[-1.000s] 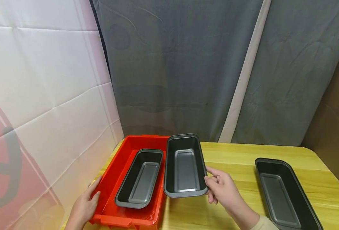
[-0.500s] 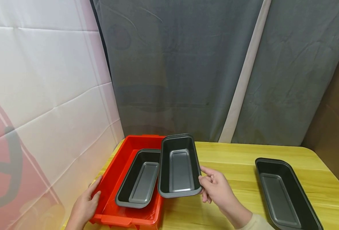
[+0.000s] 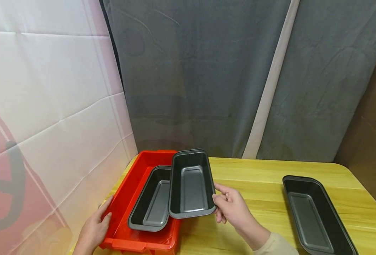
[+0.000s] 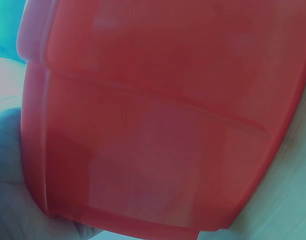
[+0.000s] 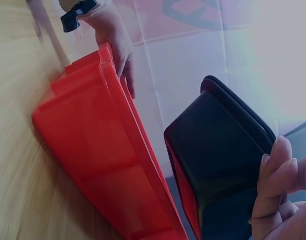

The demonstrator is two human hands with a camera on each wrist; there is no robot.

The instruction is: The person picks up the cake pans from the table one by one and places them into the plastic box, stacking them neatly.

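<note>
My right hand pinches the right side rim of a dark grey loaf pan, thumb on top and fingers under it. In the head view this pan is held level with its open side up, overlapping the right wall of a red plastic bin. From the right wrist view, the held pan shows a doubled edge along its rim and is raised above the bin wall. Inside the bin lies a second loaf pan, partly covered by the held one. My left hand grips the bin's left rim.
Another loaf pan sits on the yellow wooden table at the right. Grey curtain hangs behind the table, a white printed cloth stands along the left, and a brown panel borders the right.
The right hand has carried its loaf pan leftward, from the bin's right edge to partly over the pan in the bin. The left hand and the bin stay where they were.
</note>
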